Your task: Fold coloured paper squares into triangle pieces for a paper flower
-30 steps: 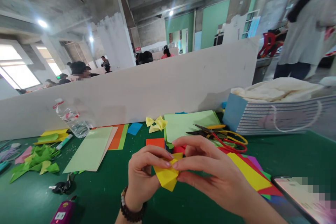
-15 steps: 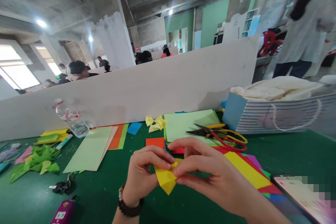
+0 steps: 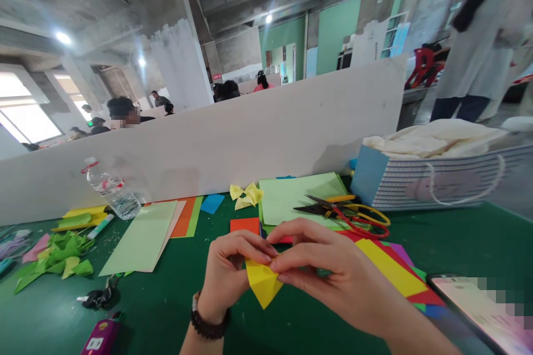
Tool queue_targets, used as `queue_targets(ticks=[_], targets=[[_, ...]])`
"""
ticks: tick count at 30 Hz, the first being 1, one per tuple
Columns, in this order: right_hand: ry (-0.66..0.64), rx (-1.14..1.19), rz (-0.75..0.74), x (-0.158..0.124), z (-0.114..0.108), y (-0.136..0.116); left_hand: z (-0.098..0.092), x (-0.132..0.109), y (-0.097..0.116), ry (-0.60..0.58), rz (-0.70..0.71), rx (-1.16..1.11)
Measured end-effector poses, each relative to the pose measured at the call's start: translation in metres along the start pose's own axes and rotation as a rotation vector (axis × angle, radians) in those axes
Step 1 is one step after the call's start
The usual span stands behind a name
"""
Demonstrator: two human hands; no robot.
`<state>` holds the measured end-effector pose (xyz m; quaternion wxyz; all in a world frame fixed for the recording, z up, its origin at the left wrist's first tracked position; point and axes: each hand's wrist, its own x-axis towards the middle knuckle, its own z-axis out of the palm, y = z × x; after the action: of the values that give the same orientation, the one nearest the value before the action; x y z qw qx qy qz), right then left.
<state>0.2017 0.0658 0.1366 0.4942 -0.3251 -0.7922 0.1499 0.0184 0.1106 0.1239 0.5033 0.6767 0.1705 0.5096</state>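
Observation:
Both my hands pinch a folded yellow paper piece (image 3: 262, 285) above the green table (image 3: 166, 310). My left hand (image 3: 229, 272), with a dark bead bracelet on its wrist, grips the piece's left side with closed fingers. My right hand (image 3: 328, 269) presses its fingertips on the top right edge of the piece. The paper's lower point hangs down between the hands. Just beyond the hands lie an orange paper square (image 3: 245, 225) and scissors (image 3: 345, 212) with red and yellow handles on a light green sheet (image 3: 291, 197).
A stack of coloured sheets (image 3: 391, 272) and a phone (image 3: 483, 310) lie at the right. A striped bag (image 3: 437, 177) stands behind. At the left are a water bottle (image 3: 112, 191), pale green paper (image 3: 141, 236), green scraps (image 3: 58, 255), keys (image 3: 97, 298). A white partition (image 3: 250, 133) borders the table; people beyond.
The hands have sunk slightly and drawn closer together on the yellow piece. Its lower point now hangs more sharply downward. The view has shifted a little.

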Motion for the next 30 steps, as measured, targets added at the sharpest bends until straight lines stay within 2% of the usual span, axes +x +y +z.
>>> queue_targets(ticks=[6,13,17,23,30], targets=[[0.036,-0.005,-0.006,0.001,0.004,0.0,-0.002,0.0,0.001,0.003,-0.017,-0.002],[-0.03,0.241,0.284,-0.001,0.006,0.002,-0.001,0.001,-0.006,0.037,-0.103,-0.128],[-0.016,0.234,0.362,0.001,0.005,0.0,0.001,0.003,-0.013,0.077,-0.161,-0.263],[0.1,0.065,0.259,0.003,0.009,-0.001,0.005,0.005,-0.019,0.105,-0.172,-0.313],[0.252,-0.071,0.006,0.003,0.012,0.003,0.01,0.001,-0.011,0.16,-0.245,-0.353]])
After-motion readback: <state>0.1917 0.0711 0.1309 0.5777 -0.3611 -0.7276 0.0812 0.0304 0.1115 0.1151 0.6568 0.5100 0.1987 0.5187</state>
